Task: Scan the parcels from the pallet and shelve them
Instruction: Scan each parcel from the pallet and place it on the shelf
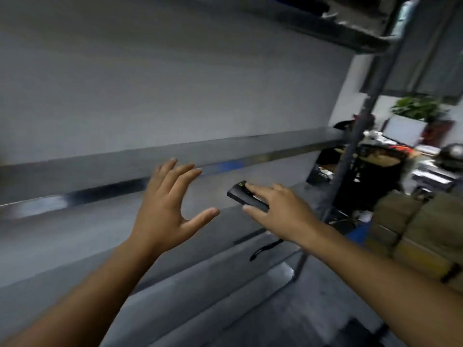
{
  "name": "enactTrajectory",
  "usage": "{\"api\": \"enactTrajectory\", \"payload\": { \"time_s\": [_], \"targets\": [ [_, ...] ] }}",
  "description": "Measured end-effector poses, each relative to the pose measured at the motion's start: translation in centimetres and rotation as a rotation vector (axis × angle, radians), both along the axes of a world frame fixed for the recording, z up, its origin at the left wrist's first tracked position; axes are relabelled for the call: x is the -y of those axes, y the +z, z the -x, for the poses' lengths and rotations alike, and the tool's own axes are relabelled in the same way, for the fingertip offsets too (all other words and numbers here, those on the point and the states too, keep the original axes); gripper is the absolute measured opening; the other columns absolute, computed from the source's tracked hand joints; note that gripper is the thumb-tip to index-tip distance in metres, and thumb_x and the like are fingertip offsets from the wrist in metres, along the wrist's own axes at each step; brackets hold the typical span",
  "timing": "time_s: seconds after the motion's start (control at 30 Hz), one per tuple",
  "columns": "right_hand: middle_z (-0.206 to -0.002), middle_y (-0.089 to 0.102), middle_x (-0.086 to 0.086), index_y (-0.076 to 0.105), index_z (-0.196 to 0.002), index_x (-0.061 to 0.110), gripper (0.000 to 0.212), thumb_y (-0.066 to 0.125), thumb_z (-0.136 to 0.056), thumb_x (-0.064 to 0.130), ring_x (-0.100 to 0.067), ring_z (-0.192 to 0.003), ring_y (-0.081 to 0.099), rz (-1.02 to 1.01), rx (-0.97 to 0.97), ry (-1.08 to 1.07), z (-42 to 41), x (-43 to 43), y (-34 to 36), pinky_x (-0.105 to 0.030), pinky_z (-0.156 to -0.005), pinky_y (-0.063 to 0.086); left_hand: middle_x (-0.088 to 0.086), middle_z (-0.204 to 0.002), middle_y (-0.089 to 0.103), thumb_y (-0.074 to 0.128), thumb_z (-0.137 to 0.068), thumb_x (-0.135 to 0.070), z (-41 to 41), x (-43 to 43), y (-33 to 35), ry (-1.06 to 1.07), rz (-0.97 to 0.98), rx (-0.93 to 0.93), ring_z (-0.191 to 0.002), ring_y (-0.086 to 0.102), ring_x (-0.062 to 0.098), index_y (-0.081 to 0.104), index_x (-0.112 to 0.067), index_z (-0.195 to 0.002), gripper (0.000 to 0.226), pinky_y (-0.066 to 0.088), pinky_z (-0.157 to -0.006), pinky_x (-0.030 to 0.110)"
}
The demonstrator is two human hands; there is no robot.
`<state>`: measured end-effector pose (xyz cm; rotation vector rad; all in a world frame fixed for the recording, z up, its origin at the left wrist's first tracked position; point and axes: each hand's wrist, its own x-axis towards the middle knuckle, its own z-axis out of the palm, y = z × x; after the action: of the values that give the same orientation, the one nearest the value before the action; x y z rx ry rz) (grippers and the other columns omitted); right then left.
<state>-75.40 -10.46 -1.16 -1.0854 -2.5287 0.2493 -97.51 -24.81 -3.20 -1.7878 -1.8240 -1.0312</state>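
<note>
My right hand [278, 209] holds a small black handheld scanner [244, 196], index finger along its top and thumb beneath; a black strap [263, 249] dangles below the wrist. To its left my left hand [167, 204] is raised with fingers spread and empty, in front of a grey metal shelf [175, 161]. Brown cardboard parcels [416, 231] are stacked low at the right. The picture is motion-blurred.
A metal shelf upright [360, 136] rises right of centre, with an upper shelf [325, 23] overhead. Behind it are a cluttered desk [390, 151], a white monitor [403, 131], a green plant [418, 106] and a dark helmet [451, 156]. Lower shelf boards [225, 284] slope beneath my arms.
</note>
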Motion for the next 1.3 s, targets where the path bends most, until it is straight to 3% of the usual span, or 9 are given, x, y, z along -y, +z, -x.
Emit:
{"api": "enactTrajectory", "payload": {
  "time_s": [0.17,0.4,0.5,0.57,0.67,0.83,0.97,1.17,1.3],
  "targets": [
    [-0.116,0.057,-0.004,0.041,-0.146,0.049,0.060,0.057,-0.089,0.063,-0.027,-0.113,0.057,0.004,0.035,-0.301,-22.1,-5.0,-0.2,-0.041,-0.093,0.049,0.002,-0.157,0.044,0.051,-0.084,-0.079,-17.8,-12.8,-2.2,-0.322,0.065,0.070,-0.155,0.020,0.026,0.049,-0.021,-0.149,0.087,0.012,-0.126,0.048],
    [-0.135,0.054,0.006,0.032,-0.149,0.052,0.062,0.050,-0.092,0.067,-0.022,-0.115,0.055,0.050,0.010,-0.686,-49.7,-4.0,-0.8,-0.043,-0.088,0.053,0.001,-0.158,0.041,0.049,-0.083,-0.085,-43.4,-23.7,-5.3,-0.752,0.190,0.101,-0.154,0.021,0.026,0.046,-0.025,-0.149,0.089,0.026,-0.122,0.056],
    [-0.144,0.049,0.007,0.031,-0.149,0.053,0.064,0.049,-0.090,0.070,-0.022,-0.126,0.050,0.039,-0.062,-0.863,-58.5,-1.4,-1.6,-0.044,-0.094,0.050,-0.010,-0.158,0.036,0.049,-0.083,-0.086,-53.0,-26.0,-6.2,-0.943,0.240,0.098,-0.155,0.017,0.017,0.041,-0.034,-0.150,0.085,0.026,-0.122,0.054],
    [-0.137,0.056,0.005,0.039,-0.148,0.048,0.063,0.053,-0.089,0.067,-0.019,-0.120,0.054,0.002,-0.103,-0.986,-63.1,0.2,-2.2,-0.041,-0.092,0.051,-0.018,-0.160,0.030,0.049,-0.082,-0.087,-58.7,-27.0,-6.7,-1.056,0.278,0.117,-0.156,0.011,0.011,0.038,-0.040,-0.150,0.084,0.027,-0.121,0.053],
    [-0.122,0.062,0.000,0.046,-0.145,0.041,0.061,0.060,-0.089,0.058,-0.017,-0.103,0.060,0.007,-0.136,-1.140,-68.7,1.6,-3.5,-0.039,-0.085,0.053,-0.017,-0.164,0.024,0.046,-0.080,-0.090,-65.5,-28.3,-7.5,-1.137,0.290,0.129,-0.157,0.008,0.013,0.036,-0.042,-0.151,0.087,0.030,-0.119,0.055],
    [-0.111,0.061,0.001,0.042,-0.145,0.047,0.068,0.052,-0.082,0.072,-0.017,-0.096,0.062,0.052,-0.115,-1.315,-74.1,0.1,-6.3,-0.036,-0.077,0.054,-0.015,-0.165,0.017,0.046,-0.071,-0.095,-70.7,-33.6,-8.5,-1.148,0.340,0.192,-0.151,0.027,0.017,0.027,-0.049,-0.150,0.093,0.042,-0.111,0.051],
    [-0.098,0.057,0.004,0.042,-0.146,0.046,0.070,0.048,-0.082,0.074,-0.015,-0.084,0.059,0.085,-0.069,-1.360,-76.5,-4.7,-7.4,-0.028,-0.064,0.046,-0.027,-0.164,0.009,0.051,-0.073,-0.089,-72.2,-37.8,-9.0,-1.186,0.364,0.244,-0.145,0.028,0.004,0.018,-0.058,-0.146,0.085,0.047,-0.104,0.041],
    [-0.097,0.051,0.007,0.040,-0.145,0.051,0.066,0.053,-0.084,0.071,-0.013,-0.085,0.056,0.138,-0.084,-1.370,-79.0,-10.9,-9.5,-0.028,-0.068,0.046,-0.024,-0.166,-0.008,0.050,-0.068,-0.093,-75.4,-41.3,-10.9,-1.177,0.484,0.290,-0.156,0.007,0.008,0.011,-0.055,-0.152,0.100,0.035,-0.117,0.045],
    [-0.095,0.052,0.009,0.041,-0.145,0.050,0.063,0.052,-0.085,0.068,-0.007,-0.081,0.055,0.170,-0.088,-1.326,-81.0,-13.1,-10.5,-0.024,-0.066,0.045,-0.026,-0.165,-0.005,0.066,-0.058,-0.085,-77.2,-42.1,-12.2,-1.137,0.588,0.400,-0.152,0.001,0.001,-0.004,-0.081,-0.133,0.102,0.024,-0.114,0.036]
  ]
}}
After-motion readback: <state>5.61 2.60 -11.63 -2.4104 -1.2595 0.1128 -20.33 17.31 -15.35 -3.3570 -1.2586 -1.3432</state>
